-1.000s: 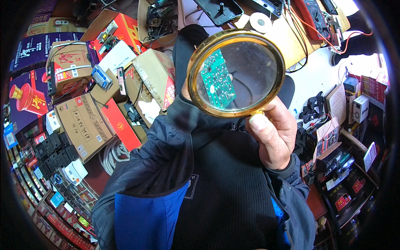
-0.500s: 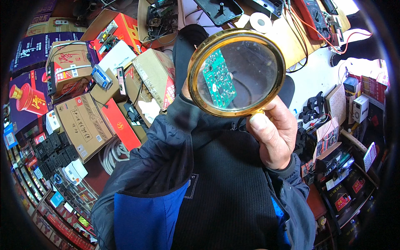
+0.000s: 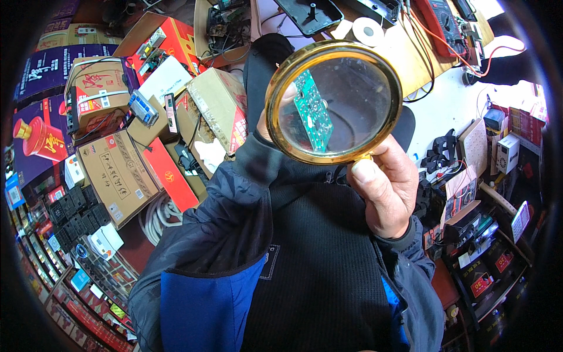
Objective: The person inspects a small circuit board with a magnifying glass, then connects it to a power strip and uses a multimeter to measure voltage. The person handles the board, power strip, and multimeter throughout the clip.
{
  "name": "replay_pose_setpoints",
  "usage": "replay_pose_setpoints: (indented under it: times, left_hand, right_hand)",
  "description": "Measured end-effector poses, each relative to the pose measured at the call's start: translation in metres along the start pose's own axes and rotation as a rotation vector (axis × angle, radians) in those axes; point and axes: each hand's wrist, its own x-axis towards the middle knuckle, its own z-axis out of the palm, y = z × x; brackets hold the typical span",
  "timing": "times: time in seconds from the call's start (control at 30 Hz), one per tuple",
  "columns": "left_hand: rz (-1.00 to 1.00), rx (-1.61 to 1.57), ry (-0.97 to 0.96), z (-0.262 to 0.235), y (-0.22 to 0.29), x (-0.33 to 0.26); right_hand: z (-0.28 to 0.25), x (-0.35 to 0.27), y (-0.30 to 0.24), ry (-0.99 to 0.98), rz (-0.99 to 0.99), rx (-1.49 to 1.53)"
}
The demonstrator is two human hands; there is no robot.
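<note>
My right hand [image 3: 387, 190] is closed round the handle of a magnifying glass [image 3: 271, 132], thumb uppermost. Its round lens has a gold-coloured rim and is held up in front of my chest. Through the glass shows a green circuit board [image 3: 316, 114] with many small parts on it, tilted and seen at a slant. My left hand [image 3: 264, 128] is behind the rim and grips the board by its left edge. A fingertip of it shows through the lens; its other fingers are mostly hidden.
At the left stand cardboard boxes [image 3: 114, 176] and an open red box [image 3: 170, 44] with electronic parts. A wooden table [image 3: 404, 56] at the upper right bears a red multimeter [image 3: 440, 26], a white tape roll [image 3: 367, 31] and cables. Shelves with cartons [image 3: 481, 284] line the lower right.
The circuit board has turned a little behind the lens and looks narrower. More of a left fingertip shows at its edge. The magnifying glass and my right hand have hardly moved.
</note>
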Motion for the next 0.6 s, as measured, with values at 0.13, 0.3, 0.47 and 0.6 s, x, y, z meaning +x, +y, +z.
replay_pose_setpoints:
  times: [0.13,0.3,0.47,0.6]
  left_hand:
    - [-0.008,0.022,-0.001,0.001,0.002,0.000]
    - [0.040,-0.002,-0.050,0.016,0.001,-0.004]
    - [0.024,-0.021,-0.068,0.025,0.004,-0.006]
    - [0.028,-0.009,-0.027,0.012,0.002,-0.005]
  right_hand:
    - [0.000,0.000,0.000,-0.004,0.007,0.001]
    - [0.000,-0.001,0.001,0.000,0.003,-0.001]
    - [0.001,-0.001,0.000,0.000,0.001,0.001]
    - [0.001,-0.001,0.000,-0.008,0.005,0.003]
